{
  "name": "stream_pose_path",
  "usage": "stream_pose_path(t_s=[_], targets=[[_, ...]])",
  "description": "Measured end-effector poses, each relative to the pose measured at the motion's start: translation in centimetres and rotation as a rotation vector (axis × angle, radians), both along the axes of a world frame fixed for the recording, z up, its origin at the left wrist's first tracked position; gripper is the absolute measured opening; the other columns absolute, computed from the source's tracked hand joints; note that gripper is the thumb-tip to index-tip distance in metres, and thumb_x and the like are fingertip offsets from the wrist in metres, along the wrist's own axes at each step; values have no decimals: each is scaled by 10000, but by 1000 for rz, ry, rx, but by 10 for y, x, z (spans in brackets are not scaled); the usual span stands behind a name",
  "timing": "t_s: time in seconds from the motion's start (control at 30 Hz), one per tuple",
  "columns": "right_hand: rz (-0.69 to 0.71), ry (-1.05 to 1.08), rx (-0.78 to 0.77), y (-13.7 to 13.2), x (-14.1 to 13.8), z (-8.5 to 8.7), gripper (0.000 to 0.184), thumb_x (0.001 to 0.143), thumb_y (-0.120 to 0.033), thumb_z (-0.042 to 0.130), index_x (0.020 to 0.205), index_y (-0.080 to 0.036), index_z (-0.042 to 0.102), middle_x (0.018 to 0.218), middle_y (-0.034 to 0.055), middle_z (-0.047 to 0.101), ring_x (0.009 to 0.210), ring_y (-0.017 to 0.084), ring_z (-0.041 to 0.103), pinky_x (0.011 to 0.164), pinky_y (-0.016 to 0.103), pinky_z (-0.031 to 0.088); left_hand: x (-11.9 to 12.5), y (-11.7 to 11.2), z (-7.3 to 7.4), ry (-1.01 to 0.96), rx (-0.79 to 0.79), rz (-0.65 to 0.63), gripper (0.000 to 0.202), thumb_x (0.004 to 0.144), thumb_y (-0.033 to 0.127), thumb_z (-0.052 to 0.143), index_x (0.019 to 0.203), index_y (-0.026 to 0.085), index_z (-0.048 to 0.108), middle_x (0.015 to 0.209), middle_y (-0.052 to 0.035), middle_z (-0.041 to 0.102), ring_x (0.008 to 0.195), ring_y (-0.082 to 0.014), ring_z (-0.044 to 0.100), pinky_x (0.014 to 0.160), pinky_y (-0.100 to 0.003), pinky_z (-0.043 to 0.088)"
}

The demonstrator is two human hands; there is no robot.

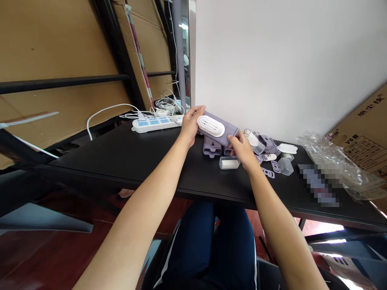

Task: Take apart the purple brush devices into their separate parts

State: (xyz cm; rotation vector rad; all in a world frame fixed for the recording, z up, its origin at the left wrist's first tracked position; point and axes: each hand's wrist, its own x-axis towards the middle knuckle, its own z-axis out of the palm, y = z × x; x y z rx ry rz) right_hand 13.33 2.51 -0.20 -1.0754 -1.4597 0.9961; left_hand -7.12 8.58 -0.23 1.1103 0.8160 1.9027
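Note:
A long purple plastic case with a white oval, bristly-looking insert [211, 126] is held up above the black table between both hands. My left hand [192, 123] is closed around its left end. My right hand [240, 147] grips the right end, its thumb pressed on the case near a small recess. Just below the held case lies another purple plastic housing [212, 147], partly covered by it. In front of that sits a clear plastic box [229, 163] with a white piece inside.
Loose purple plates [267, 173], springs [247, 132], a white oval part [287, 148] and a clear cup [285, 166] lie right of my hands. Crinkled clear film [329, 155] and a cardboard box [361, 133] stand farther right. A white power strip [157, 124] with cables lies back left, before a white wall [272, 60].

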Motion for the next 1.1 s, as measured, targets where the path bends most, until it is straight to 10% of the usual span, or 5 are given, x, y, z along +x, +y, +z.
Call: stream_pose_path(t_s=[1.1], targets=[[11,73,70,-5,-7,0,248,839,-449,705,960,-250,618,804,-35,585,705,147,550,533,252,445,-2,0,2,-67,-47,-109,522,856,727,765,1015,231,735,810,-23,688,736,-184,699,595,-260,478]])
